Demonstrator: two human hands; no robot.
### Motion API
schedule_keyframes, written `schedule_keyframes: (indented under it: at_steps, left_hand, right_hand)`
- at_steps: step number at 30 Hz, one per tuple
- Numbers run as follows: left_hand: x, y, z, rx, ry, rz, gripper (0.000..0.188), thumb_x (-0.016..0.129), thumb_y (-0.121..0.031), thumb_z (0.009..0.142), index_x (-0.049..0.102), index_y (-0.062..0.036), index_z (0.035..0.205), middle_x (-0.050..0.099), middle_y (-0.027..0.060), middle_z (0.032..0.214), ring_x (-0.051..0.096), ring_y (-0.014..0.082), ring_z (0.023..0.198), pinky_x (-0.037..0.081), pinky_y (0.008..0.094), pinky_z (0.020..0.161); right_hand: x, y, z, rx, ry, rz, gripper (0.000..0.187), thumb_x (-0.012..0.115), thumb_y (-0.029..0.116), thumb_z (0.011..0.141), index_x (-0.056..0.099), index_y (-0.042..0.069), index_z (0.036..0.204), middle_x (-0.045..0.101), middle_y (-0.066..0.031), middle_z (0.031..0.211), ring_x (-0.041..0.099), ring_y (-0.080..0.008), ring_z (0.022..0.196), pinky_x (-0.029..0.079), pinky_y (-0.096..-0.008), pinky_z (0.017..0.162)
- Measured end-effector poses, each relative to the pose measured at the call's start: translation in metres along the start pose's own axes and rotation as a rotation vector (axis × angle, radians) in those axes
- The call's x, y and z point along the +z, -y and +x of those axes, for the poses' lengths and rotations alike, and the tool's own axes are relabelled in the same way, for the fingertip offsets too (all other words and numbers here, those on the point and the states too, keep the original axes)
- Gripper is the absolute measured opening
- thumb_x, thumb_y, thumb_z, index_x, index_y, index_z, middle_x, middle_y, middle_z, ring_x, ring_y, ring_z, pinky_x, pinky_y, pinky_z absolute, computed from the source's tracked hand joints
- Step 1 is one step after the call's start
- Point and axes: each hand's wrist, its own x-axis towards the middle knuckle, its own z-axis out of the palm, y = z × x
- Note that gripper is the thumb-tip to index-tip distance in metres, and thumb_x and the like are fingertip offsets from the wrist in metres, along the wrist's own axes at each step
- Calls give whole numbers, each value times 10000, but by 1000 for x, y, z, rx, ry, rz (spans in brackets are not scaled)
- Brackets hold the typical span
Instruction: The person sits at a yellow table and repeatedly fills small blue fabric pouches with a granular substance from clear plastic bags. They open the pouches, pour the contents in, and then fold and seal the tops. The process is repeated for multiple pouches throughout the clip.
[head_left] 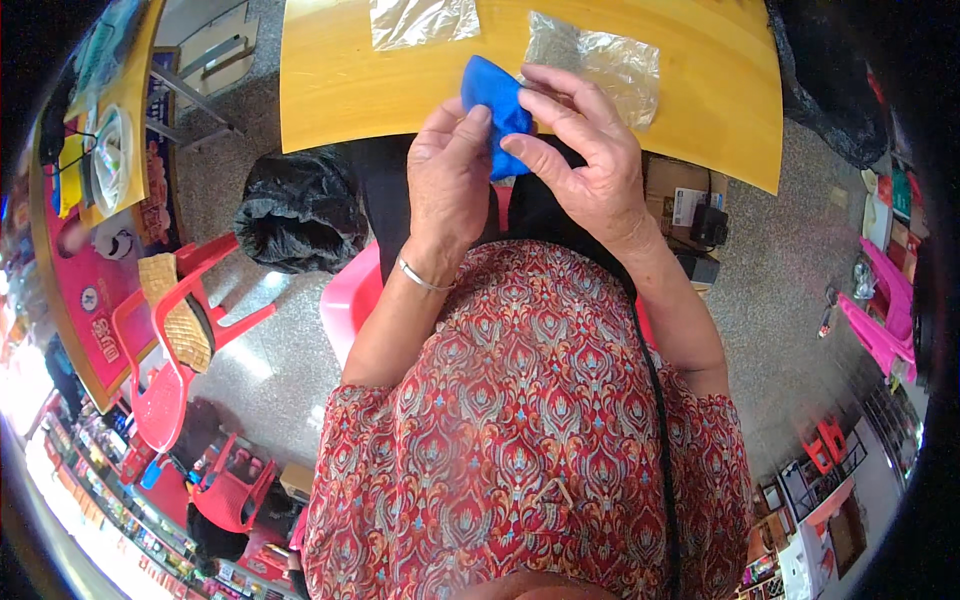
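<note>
A piece of blue cloth (pixel 497 92), folded and peaked at its top like a small pouch, is held up in front of me near the table's edge. My left hand (pixel 450 165) grips its left side, thumb pressed on the cloth. My right hand (pixel 590 150) is on its right side, with thumb and index finger against the fabric and the other fingers loosely bent. What lies inside the cloth, if anything, is hidden. Just beyond the hands is a clear plastic bag (pixel 625 75) beside a packet of greyish-green grainy stuff (pixel 552 42).
The yellow table (pixel 340 90) spans the far side, with another clear plastic bag (pixel 425 20) on it. A black bin bag (pixel 300 210) stands open at floor level on the left, near a red chair (pixel 165 390). Right of my legs is a cardboard box (pixel 668 185).
</note>
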Motion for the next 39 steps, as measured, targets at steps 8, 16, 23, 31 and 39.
schedule_keyframes:
  at_steps: [8,16,23,31,39]
  left_hand:
    - [-2,-8,5,-24,15,-30,205,540,-152,927,553,6,1057,644,155,998,640,245,884,519,367,799]
    - [-10,-15,18,-50,72,-53,237,484,-181,951,514,-10,1113,606,191,1122,618,296,986,503,440,869]
    - [-13,-22,26,-40,116,-77,263,483,-187,946,500,-9,1139,588,201,1154,611,306,1005,500,443,880]
    - [-1,-21,35,-58,92,-38,289,483,-169,940,493,23,1156,579,190,1168,585,293,1051,475,440,923]
    - [22,-22,51,-36,92,106,272,472,-139,945,533,36,1143,612,124,1094,597,196,987,475,312,881]
  right_hand:
    - [-17,-18,20,-70,-153,-112,306,746,150,725,655,54,1001,640,-114,1014,605,-282,920,477,-355,804]
    - [-11,-63,46,12,51,-709,562,684,405,774,564,60,1202,589,-90,1096,538,-285,1036,401,-443,858]
    - [-9,-69,48,10,75,-446,347,702,291,755,649,71,1018,615,-87,880,597,-290,843,465,-405,729]
    - [-23,-53,45,230,69,525,187,622,-14,802,654,15,984,614,-38,948,612,-163,925,507,-289,809]
    - [-23,-42,43,261,165,770,217,610,-23,826,614,10,1040,620,-46,1028,598,-122,954,478,-270,882]
